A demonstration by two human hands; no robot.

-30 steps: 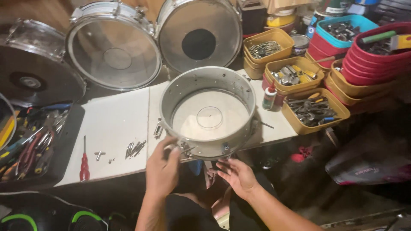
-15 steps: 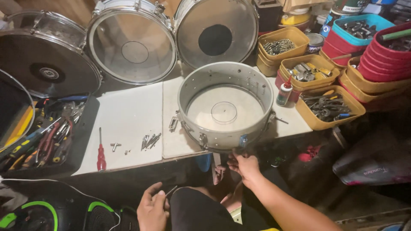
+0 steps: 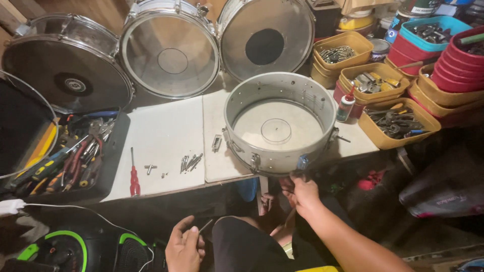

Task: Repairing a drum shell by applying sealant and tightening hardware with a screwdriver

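Note:
A silver snare drum shell (image 3: 280,123) lies open side up on the white table (image 3: 166,146), overhanging its front edge. My right hand (image 3: 301,194) reaches up to the shell's near rim and pinches a fitting under it. My left hand (image 3: 184,247) is low, beside my knee, holding a thin metal rod between the fingers. Several loose screws (image 3: 190,162) and a small metal lug (image 3: 217,143) lie on the table left of the shell. A red-handled screwdriver (image 3: 134,176) rests near the table's front left corner.
Three drums (image 3: 171,50) lean against the wall behind the table. A black tray of hand tools (image 3: 70,156) sits at the left. Yellow, red and blue bins of hardware (image 3: 398,121) crowd the right, with a small glue bottle (image 3: 346,106) beside them.
My left hand has dropped from the shell's rim to my lap and now holds a thin rod. My right hand stays at the shell's near edge. The view has shifted.

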